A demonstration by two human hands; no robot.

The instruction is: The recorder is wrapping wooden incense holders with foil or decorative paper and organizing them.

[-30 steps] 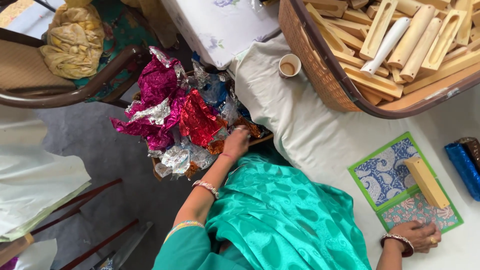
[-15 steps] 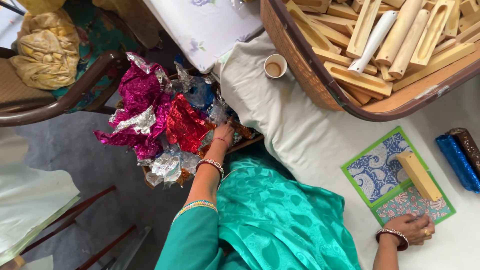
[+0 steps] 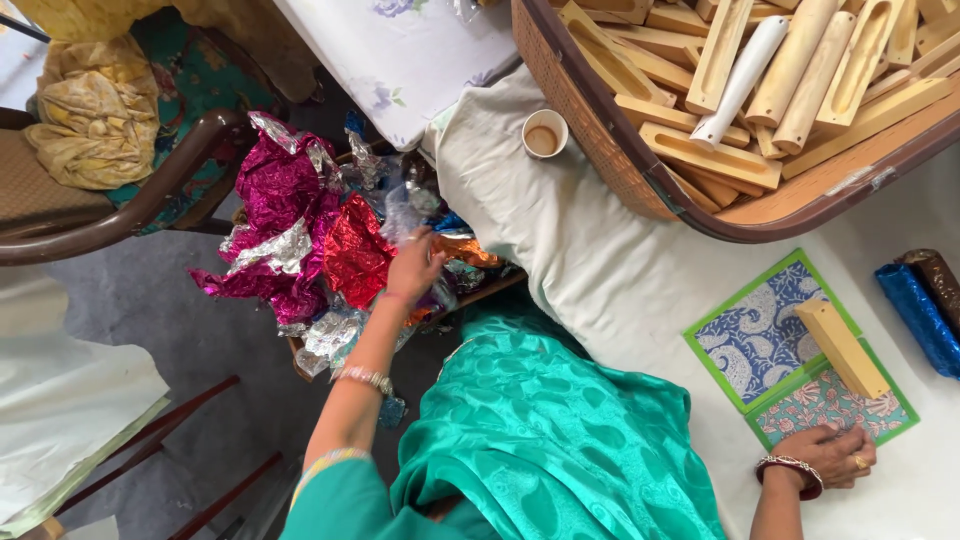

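Observation:
My left hand [image 3: 412, 266] reaches down into a heap of crinkled foil sheets [image 3: 300, 230], magenta, red, silver and blue, piled in a box beside the table. Its fingers pinch a clear and silvery sheet next to a red one [image 3: 355, 255]. My right hand [image 3: 828, 455] rests flat on the white cloth, fingers curled at the lower edge of a patterned green-bordered card [image 3: 790, 350]. A plain wooden block [image 3: 842, 348] lies across that card. Green fabric [image 3: 540, 440] covers my lap.
A large woven tray [image 3: 640, 170] full of hollowed wooden moulds sits at the back right. A paper cup [image 3: 545, 133] with brown drink stands near it. Blue and brown foil-wrapped rolls [image 3: 925, 310] lie at the right edge. A wooden chair [image 3: 110, 220] stands left.
My left hand has lifted higher into the foil heap and taken hold of a sheet. The right hand stays by the card. The view has shifted slightly.

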